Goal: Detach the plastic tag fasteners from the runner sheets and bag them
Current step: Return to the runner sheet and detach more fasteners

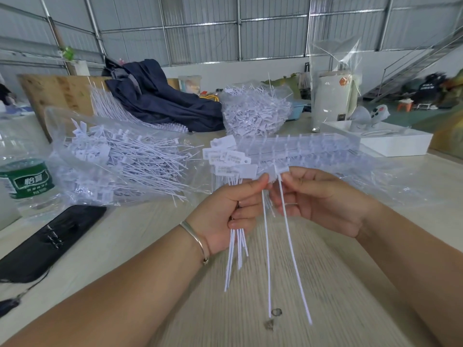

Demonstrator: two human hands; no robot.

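Left hand [226, 209]: fist curled round a bundle of detached fasteners [236, 249].
Right hand [318, 199]: pinches one fastener [290, 236] by its head, beside the left thumb.
Runner sheet [300, 149]: just beyond both hands.
Filled bag [120, 159]: left of the left hand.

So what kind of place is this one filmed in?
Probably a workshop or small warehouse: corrugated metal walls on steel framing, a metal staircase, and a long worktable piled with clear bags of plastic tag fasteners.
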